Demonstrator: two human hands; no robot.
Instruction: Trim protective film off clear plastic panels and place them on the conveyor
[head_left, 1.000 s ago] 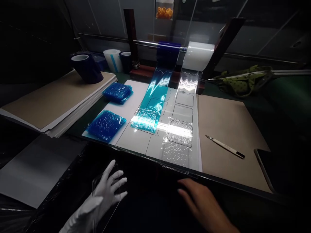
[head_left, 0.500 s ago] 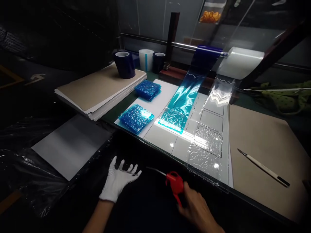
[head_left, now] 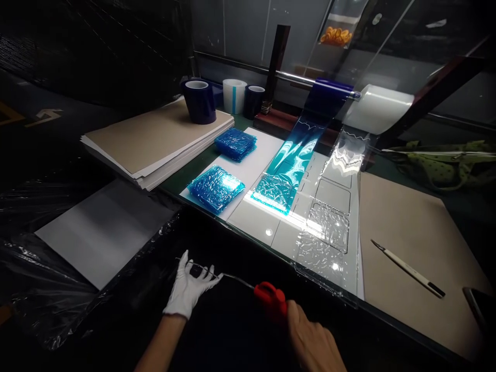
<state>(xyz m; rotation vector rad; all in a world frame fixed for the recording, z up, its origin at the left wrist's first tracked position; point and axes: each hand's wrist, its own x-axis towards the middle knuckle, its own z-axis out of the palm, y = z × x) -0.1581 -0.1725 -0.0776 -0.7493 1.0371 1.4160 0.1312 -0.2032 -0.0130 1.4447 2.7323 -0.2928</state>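
My left hand (head_left: 188,292) wears a white glove and is held low in front of the table, fingers bent and apart. Between thumb and fingertips runs the fine edge of a thin, see-through or dark plate (head_left: 198,266), hard to make out against the black. My bare right hand (head_left: 312,336) is wrapped round a red air blow gun (head_left: 270,298). Its thin metal nozzle (head_left: 238,279) points left, the tip close to the gloved fingertips. Beyond, on the table, lie two stacks of blue film-covered pieces (head_left: 217,188).
Blue film (head_left: 296,155) and clear film (head_left: 351,150) run down from rolls onto a marked mat. A cardboard stack (head_left: 151,137) carries a blue roll (head_left: 199,103). On brown board (head_left: 411,222) rests a pale-handled knife (head_left: 406,268); a dark phone-like object (head_left: 476,305) lies at right.
The blow gun in my right hand has moved left, bringing its nozzle to the gloved fingers. My left hand stays nearly in place. The view has shifted slightly.
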